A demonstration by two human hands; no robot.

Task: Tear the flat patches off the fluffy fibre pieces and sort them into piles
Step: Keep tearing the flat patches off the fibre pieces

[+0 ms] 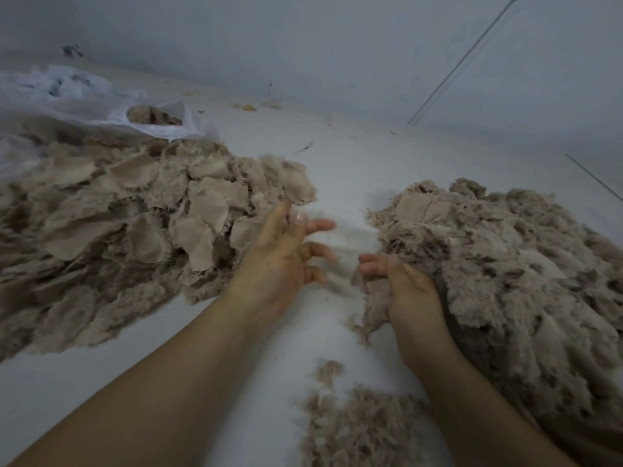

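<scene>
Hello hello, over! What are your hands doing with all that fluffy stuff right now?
Left hand open, holding nothing. Right hand gripping a fluffy piece at the right pile. Patch pile on the left. Nothing in the way.

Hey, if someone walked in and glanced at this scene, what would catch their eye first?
Probably the two big heaps of brownish fluff on the pale surface: the left pile, strewn with flat patches, and the fluffier right pile. Between them the left hand hangs open, while the right hand grips a fluffy tuft at the right pile's edge.
</scene>
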